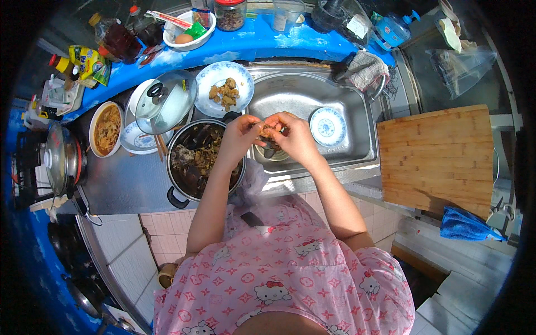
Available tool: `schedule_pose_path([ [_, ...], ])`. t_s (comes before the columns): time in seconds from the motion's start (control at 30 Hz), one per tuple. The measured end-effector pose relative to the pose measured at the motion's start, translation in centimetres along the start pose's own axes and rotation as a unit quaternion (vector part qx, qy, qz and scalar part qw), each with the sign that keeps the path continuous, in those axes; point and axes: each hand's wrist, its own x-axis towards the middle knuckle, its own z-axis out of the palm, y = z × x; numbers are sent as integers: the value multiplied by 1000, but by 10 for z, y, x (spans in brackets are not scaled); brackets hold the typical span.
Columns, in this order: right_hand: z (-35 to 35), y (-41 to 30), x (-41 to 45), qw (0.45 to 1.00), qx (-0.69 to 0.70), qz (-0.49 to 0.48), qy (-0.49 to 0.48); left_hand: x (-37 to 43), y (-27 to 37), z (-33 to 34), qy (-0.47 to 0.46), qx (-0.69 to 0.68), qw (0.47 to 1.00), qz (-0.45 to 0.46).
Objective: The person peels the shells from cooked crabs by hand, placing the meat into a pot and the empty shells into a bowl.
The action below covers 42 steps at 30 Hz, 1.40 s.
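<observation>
Both my left hand [243,136] and my right hand [293,136] pinch one small brown piece of food [268,130], probably cooked meat, over the left edge of the steel sink [347,92]. Beneath them a bowl [277,156] is mostly hidden by my fingers. Left of my hands stands a black-handled pot [168,176] with dark, bony cooked pieces [197,157] in it, partly covered by my left forearm. Behind the pot, a blue-patterned white plate [205,90] carries several brown meat pieces [226,93]. A small patterned plate [328,126] lies in the sink.
A glass lid [167,100] leans over bowls on the left, near wooden chopsticks [160,147]. Farther left are a bowl of food in broth [106,130] and a lidded electric pot [60,159]. A wooden cutting board [435,159] is at the right. Bottles and jars line the blue ledge [259,46].
</observation>
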Motion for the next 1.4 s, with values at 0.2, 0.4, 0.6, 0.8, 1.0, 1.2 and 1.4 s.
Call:
schedule_pose_path([
  [0.2, -20, 5, 5, 901, 382, 170, -112, -4, 10, -4, 27, 3, 999, -45],
  [0.4, -23, 16, 9, 826, 504, 215, -130, -2, 9, -4, 29, 15, 999, -36],
  [0.6, -21, 24, 9, 749, 592, 273, -116, -3, 15, -2, 17, 0, 999, -44],
  [0.8, -12, 21, 8, 970, 224, 71, -58, 2, 7, 0, -8, 56, 998, -9],
  [1.0, -12, 0, 0, 1000, -15, 1, -6, 4, 7, 5, -13, 89, 996, 15],
  [1.2, -7, 1, -6, 989, -84, -80, 87, 2, 10, 7, -35, 74, 997, 3],
  [1.4, -9, 2, -3, 995, 81, 46, 45, 3, 15, 4, -51, 59, 997, -23],
])
